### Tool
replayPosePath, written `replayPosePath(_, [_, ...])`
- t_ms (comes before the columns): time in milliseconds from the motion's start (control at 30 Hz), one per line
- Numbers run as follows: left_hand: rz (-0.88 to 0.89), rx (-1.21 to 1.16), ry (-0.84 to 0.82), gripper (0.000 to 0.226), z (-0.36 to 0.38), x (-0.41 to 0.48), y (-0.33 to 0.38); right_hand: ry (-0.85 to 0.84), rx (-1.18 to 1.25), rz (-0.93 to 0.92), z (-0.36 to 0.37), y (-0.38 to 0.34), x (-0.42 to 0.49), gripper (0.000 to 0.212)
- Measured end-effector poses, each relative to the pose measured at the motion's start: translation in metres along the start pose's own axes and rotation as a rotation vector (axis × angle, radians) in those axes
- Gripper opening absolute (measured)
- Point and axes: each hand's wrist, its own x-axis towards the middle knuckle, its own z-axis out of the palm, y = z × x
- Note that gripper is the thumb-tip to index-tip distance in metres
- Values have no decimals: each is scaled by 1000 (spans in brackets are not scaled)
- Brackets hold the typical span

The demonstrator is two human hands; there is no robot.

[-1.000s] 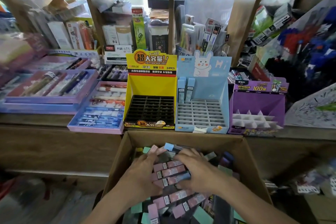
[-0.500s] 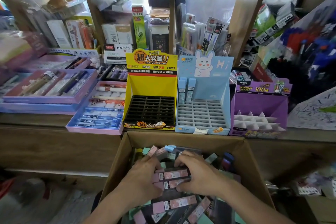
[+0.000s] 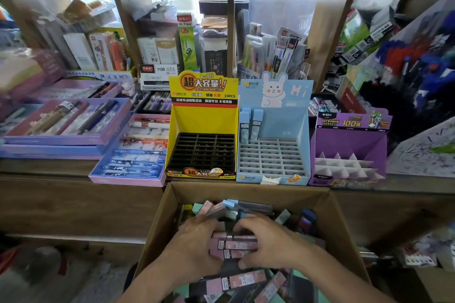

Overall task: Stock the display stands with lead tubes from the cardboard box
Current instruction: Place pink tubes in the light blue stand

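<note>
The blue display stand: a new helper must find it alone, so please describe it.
On the wooden counter behind the open cardboard box, three stands sit in a row. The blue display stand is the middle one, between the yellow stand and the purple stand. Only it bears a white rabbit and holds two tubes.

A brown wooden table (image 3: 44,167) carries three stands side by side: a yellow cardboard display stand (image 3: 202,122) with a black grid, a light-blue cardboard display stand (image 3: 285,128) with a rabbit picture, and a purple cardboard display stand (image 3: 349,141) with white dividers. Flat lilac boxes of pens (image 3: 128,181) lie to their left.
</note>
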Motion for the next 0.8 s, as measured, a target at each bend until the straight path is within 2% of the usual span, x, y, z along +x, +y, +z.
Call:
replayPosePath(433, [11, -97, -3, 17, -1, 1, -1, -39, 163, 48, -2, -4, -3, 43])
replayPosePath(600, [-36, -144, -42, 12, -6, -1, 4, -36, 262, 47, -9, -8, -5, 24])
replayPosePath(800, [-153, -526, -49, 16, -12, -1, 5, 26, 367, 30, -15, -14, -11, 24])
